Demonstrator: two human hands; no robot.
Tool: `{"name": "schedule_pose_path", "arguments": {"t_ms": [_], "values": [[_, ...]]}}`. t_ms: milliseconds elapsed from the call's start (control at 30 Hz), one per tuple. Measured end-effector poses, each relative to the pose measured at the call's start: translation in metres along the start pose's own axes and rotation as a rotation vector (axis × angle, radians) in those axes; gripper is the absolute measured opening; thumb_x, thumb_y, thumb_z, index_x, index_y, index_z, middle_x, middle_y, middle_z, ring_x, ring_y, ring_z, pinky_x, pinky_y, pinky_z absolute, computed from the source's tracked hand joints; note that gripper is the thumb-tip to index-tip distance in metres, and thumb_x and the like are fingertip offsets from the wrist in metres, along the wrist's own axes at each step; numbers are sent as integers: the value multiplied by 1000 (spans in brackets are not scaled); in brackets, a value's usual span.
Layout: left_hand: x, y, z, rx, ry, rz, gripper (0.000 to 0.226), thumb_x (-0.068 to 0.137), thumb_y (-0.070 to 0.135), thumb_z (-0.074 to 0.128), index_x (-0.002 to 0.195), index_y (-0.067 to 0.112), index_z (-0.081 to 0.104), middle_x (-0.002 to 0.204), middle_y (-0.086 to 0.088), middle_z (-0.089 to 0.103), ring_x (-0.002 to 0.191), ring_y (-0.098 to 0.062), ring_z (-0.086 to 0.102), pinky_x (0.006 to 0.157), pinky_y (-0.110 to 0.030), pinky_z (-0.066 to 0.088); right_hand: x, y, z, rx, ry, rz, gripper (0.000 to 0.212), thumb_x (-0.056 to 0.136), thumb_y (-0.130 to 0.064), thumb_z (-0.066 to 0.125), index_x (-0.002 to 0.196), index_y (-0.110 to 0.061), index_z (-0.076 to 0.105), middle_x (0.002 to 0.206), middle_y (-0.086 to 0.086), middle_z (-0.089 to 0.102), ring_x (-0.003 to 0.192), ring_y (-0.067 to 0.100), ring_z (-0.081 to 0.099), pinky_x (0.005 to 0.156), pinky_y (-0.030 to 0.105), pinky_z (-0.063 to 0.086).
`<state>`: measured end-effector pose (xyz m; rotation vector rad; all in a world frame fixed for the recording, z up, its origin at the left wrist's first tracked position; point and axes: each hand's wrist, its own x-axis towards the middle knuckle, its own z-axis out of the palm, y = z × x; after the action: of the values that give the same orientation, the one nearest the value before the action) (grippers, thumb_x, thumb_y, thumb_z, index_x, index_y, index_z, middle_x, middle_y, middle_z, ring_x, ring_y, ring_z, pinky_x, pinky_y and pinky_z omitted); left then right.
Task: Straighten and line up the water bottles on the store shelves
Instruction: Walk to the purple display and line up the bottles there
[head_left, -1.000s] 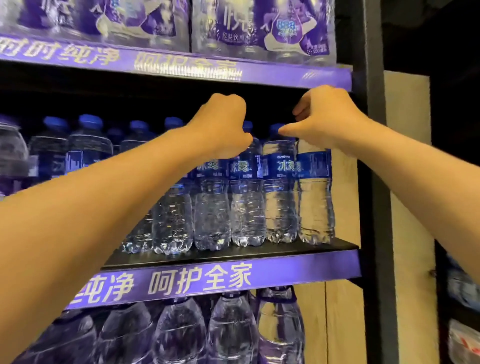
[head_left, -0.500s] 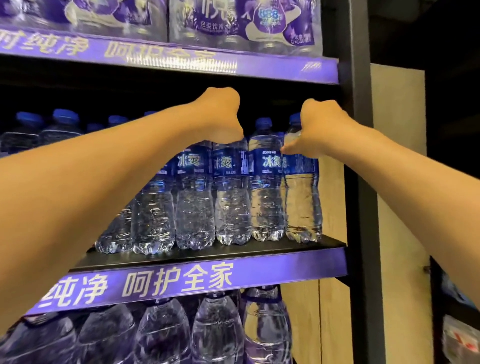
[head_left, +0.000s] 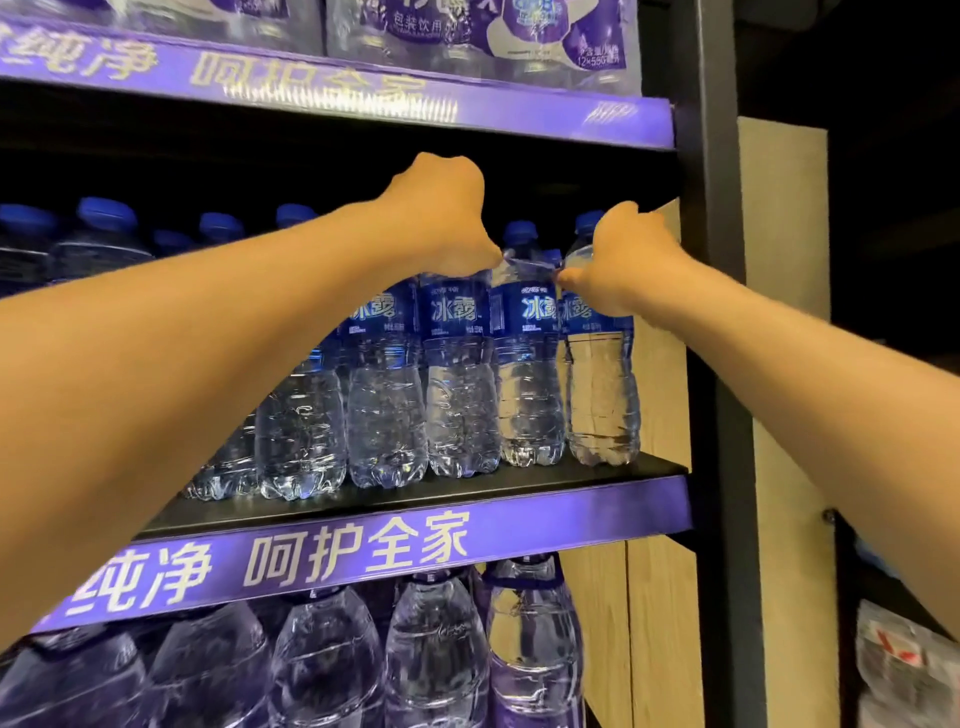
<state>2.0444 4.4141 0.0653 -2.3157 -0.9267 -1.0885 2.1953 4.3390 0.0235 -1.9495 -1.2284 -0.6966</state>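
Eyes on the middle shelf, black board with a purple strip along its front, and everything is placed from there. Far left above it, blue-capped bottles sit back in the dark. The left forearm sweeps across in front and hides much of the front row. The left hand is clenched over the neck of a front bottle; its fingers are tucked out of sight, so it looks like a grip on the cap, though that can't be confirmed. Just right of it stands a bottle with its blue cap showing between the two hands. The right hand pinches the shoulder of the end bottle, which stands at the shelf's right end beside the dark upright post. All front bottles stand upright, touching side by side. Their blue labels read 冰露. The shelf strip reads 纯净 呵护全家. On the shelf above, shrink-wrapped packs carry 包装饮用. Below the middle shelf, bigger clear bottles crowd together. Wood panel right of the post
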Motion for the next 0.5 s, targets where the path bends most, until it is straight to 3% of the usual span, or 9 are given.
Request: {"name": "schedule_pose_path", "arguments": {"t_ms": [67,167,300,367,433,500], "values": [[0,-1,-2,-10,-22,-13,44,77,23,77,60,12,38,57,-3,38,50,-20,34,43,-29,28,1,5,6,260,-5,67,66,93,-33,67,139,1,35,134,21,48,116,36,54,92,45,52],[-1,-3,-4,-15,-29,-13,46,74,28,82,62,11,41,59,-4,42,52,-20,37,43,-29,30,0,14,13,465,16,69,49,97,-24,61,133,1,39,120,17,56,99,25,57,82,46,53],[-4,-6,-1,-39,42,13,47,70,37,86,63,11,46,63,-4,48,57,-22,47,43,-27,29,-9,21,22,737,53,63,37,97,-16,59,125,4,47,118,30,58,83,18,47,59,25,41],[-4,-5,2,-28,81,26,45,68,40,86,67,11,52,64,-4,52,57,-22,51,43,-27,30,-13,22,29,828,101,78,56,91,-29,68,129,7,47,119,30,57,90,15,54,59,18,44],[-4,-4,5,0,103,26,43,68,44,85,74,11,59,69,-4,57,60,-21,54,47,-29,35,-12,23,38,795,151,151,79,79,-51,76,132,-1,44,119,13,58,102,19,58,76,33,53],[-4,-4,5,4,105,19,45,69,46,84,70,12,54,68,-4,56,58,-20,52,47,-29,34,-13,23,46,749,220,190,81,76,-55,78,129,-5,43,116,5,55,102,21,57,77,39,53]]}}
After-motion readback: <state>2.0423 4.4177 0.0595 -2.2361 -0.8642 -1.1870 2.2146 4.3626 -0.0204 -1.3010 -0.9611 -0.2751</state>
